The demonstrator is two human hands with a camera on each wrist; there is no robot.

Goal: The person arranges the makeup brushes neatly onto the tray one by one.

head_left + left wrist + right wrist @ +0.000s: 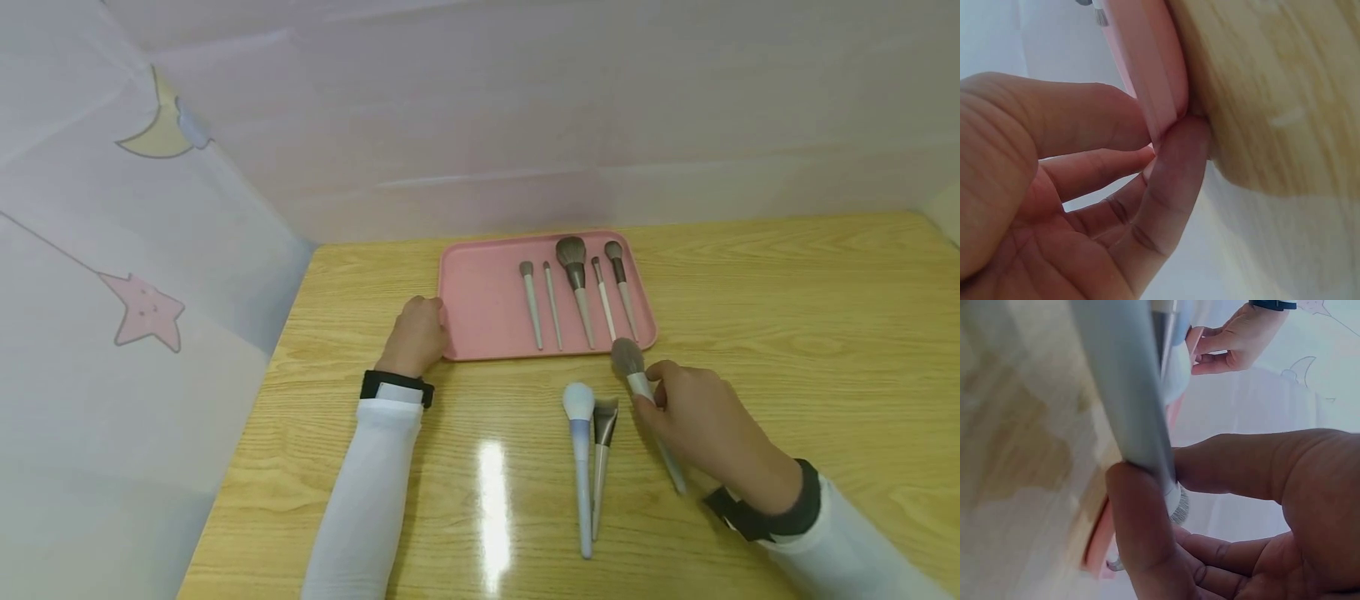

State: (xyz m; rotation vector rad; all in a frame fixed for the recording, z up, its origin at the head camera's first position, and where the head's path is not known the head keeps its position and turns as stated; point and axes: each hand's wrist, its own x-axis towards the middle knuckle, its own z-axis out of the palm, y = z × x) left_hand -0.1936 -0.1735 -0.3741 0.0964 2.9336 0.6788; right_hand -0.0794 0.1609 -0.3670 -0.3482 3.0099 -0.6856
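Observation:
My left hand pinches the left edge of a pink tray between thumb and fingers; the left wrist view shows the tray's rim in that pinch. My right hand holds a makeup brush by its pale handle, its grey-brown bristles pointing toward the tray's near right corner. In the right wrist view the handle runs between thumb and fingers. To the left of that hand lie a white-headed makeup brush and a flat-headed brush, side by side on the table.
Several makeup brushes lie in a row on the tray's right half, among them a large dark fluffy one. The wooden table meets a pale fabric backdrop behind the tray. Another fabric wall with a pink star stands at left.

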